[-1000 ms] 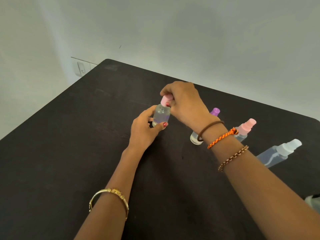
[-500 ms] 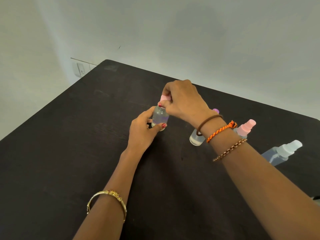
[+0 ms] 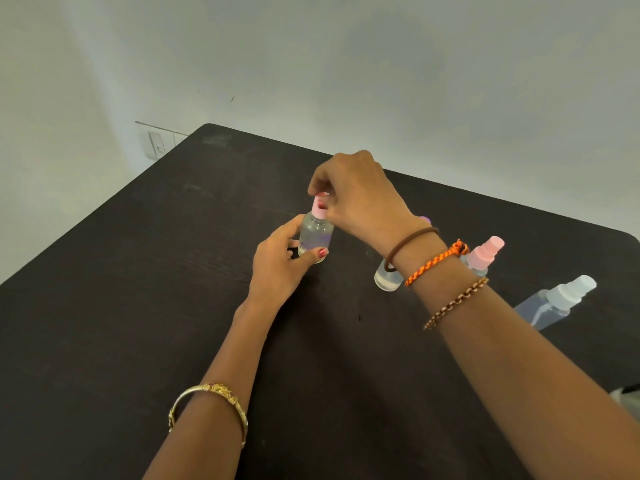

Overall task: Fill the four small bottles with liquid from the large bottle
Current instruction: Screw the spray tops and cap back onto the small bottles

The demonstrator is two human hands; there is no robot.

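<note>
I saw the left hand [image 3: 277, 268] gripping a small bottle [image 3: 316, 235] upright on the dark counter [image 3: 138, 306], while the right hand [image 3: 360, 199] pinched its pink cap [image 3: 318, 207].

A small clear bottle [image 3: 316, 237] with a pink spray cap [image 3: 318, 208] is standing upright near the middle of the dark desk [image 3: 104, 341], holding clear liquid and showing a purplish tint low on its wall. Toward the right edge, a second small clear bottle [image 3: 388, 278] is standing with liquid in its base, its purple top [image 3: 425, 220] barely showing behind a wrist. Just beyond it, a small bottle with a pink spray cap [image 3: 486, 251] is sitting, its body mostly hidden. Nearer the right edge, a larger clear bottle with a white spray cap [image 3: 557, 301] is standing, appearing to lean toward the far right corner, with liquid inside.
</note>
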